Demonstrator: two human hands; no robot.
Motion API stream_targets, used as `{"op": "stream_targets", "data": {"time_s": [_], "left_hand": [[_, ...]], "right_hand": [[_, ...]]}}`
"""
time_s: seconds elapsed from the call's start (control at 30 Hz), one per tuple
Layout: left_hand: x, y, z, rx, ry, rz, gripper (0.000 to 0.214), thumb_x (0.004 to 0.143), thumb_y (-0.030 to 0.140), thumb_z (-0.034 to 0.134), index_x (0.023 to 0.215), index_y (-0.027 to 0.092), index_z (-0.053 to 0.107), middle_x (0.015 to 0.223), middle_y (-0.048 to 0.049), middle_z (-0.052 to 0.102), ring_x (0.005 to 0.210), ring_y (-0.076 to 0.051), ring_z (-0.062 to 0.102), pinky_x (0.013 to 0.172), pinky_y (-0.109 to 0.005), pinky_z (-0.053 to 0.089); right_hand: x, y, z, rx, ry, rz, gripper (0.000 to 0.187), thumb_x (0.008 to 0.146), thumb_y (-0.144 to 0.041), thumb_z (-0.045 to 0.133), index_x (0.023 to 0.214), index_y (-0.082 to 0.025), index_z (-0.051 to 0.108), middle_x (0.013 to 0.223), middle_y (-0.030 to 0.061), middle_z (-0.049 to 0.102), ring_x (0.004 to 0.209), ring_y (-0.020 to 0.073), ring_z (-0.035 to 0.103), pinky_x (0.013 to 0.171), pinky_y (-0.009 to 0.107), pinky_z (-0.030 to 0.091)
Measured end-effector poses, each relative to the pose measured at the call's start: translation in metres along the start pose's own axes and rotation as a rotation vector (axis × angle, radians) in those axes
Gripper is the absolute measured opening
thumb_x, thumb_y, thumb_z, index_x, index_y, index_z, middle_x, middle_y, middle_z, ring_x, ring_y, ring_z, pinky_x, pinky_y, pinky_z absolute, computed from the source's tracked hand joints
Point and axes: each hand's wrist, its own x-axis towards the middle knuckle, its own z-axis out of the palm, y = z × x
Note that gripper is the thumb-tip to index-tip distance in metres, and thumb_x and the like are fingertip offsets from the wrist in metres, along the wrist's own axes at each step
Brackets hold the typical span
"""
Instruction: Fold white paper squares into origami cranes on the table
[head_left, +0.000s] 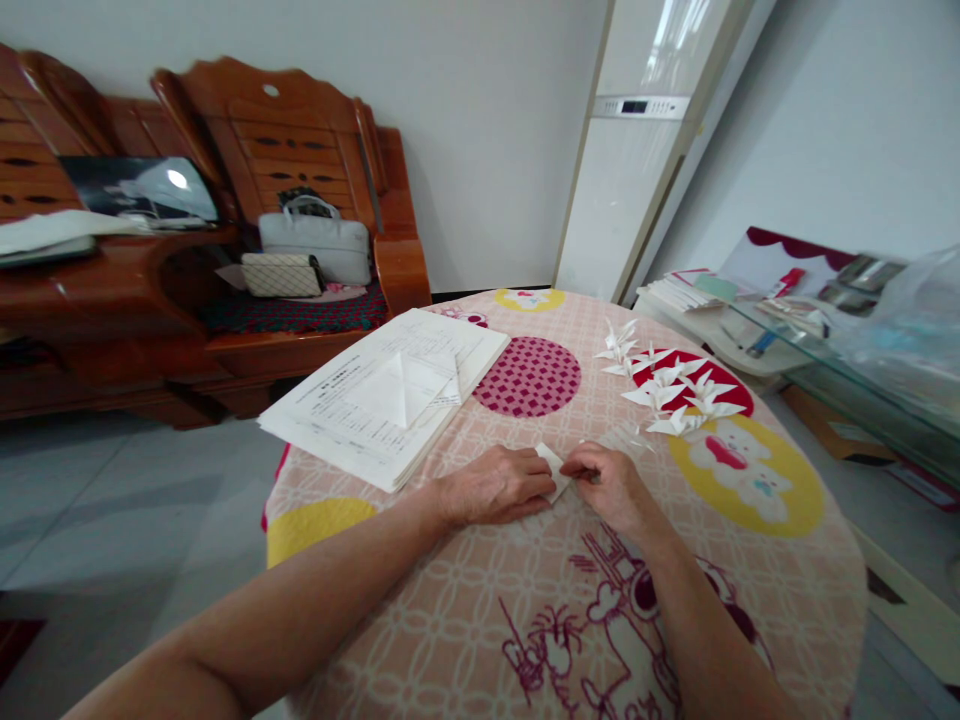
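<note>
Two forearms [300,600]: bare, coming in from the lower edge over the round table
Tablecloth [450,620]: pale pink with a white lattice, purple line-drawn figures close to the right forearm
Left hand [499,485]: back up, fingers bent and closed together over the left part of the paper, holding it
Right hand [607,490]: fingers curled in toward the thumb, tips at the paper's right edge; pinching or only touching, I cannot tell
Folded paper [555,475]: small, white, between the two hands, low over the cloth, partly hidden by the left fingers
Paper stack [330,420]: printed sheets on the table's left side, a creased white sheet [401,390] lying on top
Paper cranes [667,390]: a white cluster beyond the right hand, wings pointed, several over a red circle on the cloth
Glass shelf [862,400]: beyond the table on the right, a clear plastic bag [907,310] on it
Wooden chair [300,110]: behind the stack, a grey bag [315,245] and a quilted purse [277,275] on its seat
White cabinet [615,190]: tall, standing by the wall, with a small dark display
</note>
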Motion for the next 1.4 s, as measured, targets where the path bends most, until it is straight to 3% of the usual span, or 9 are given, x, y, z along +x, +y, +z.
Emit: {"op": "stream_targets", "data": {"time_s": [0.2,0.57,0.93,1.2,1.4], "left_hand": [[0.000,0.003,0.003,-0.001,0.034,-0.094,0.022,0.095,0.023,0.042,0.087,0.016,0.061,0.083,-0.0060,0.063,0.080,-0.016,0.059,0.069,-0.026,0.042],[-0.003,-0.008,-0.001,-0.354,0.037,-0.205,0.015,0.091,0.023,0.053,0.096,0.015,0.065,0.092,-0.0065,0.066,0.087,-0.016,0.061,0.076,-0.023,0.043],[0.000,0.000,0.001,-0.342,0.089,-0.262,0.016,0.089,0.018,0.050,0.090,0.014,0.065,0.087,-0.0061,0.065,0.083,-0.015,0.059,0.074,-0.023,0.042],[0.004,-0.003,0.009,-0.552,0.144,-0.459,0.009,0.083,0.017,0.059,0.080,0.015,0.068,0.086,-0.0037,0.065,0.078,-0.013,0.060,0.072,-0.022,0.045],[0.009,0.000,0.010,-0.537,0.192,-0.581,0.009,0.078,0.013,0.062,0.069,0.014,0.064,0.084,-0.0032,0.063,0.078,-0.014,0.058,0.073,-0.023,0.045]], "right_hand": [[-0.002,-0.004,-0.001,-0.021,-0.043,0.021,0.028,0.064,0.004,0.052,0.076,-0.014,0.070,0.083,0.0045,0.065,0.075,0.0149,0.061,0.067,0.025,0.046],[-0.004,-0.007,0.000,-0.064,-0.061,0.000,0.022,0.070,0.002,0.061,0.075,-0.016,0.072,0.083,0.0042,0.064,0.078,0.0154,0.061,0.072,0.027,0.046],[-0.004,-0.012,0.000,-0.114,-0.073,-0.013,0.019,0.076,-0.003,0.061,0.073,-0.018,0.072,0.083,0.0042,0.063,0.079,0.0159,0.060,0.072,0.028,0.044],[-0.005,-0.018,0.002,-0.104,-0.071,0.027,0.019,0.073,-0.002,0.061,0.066,-0.018,0.069,0.079,0.0026,0.060,0.076,0.0151,0.058,0.068,0.027,0.043],[-0.005,-0.014,0.006,-0.131,-0.053,0.029,0.018,0.077,-0.005,0.059,0.063,-0.017,0.064,0.075,0.0026,0.058,0.072,0.0145,0.056,0.066,0.026,0.041]]}}
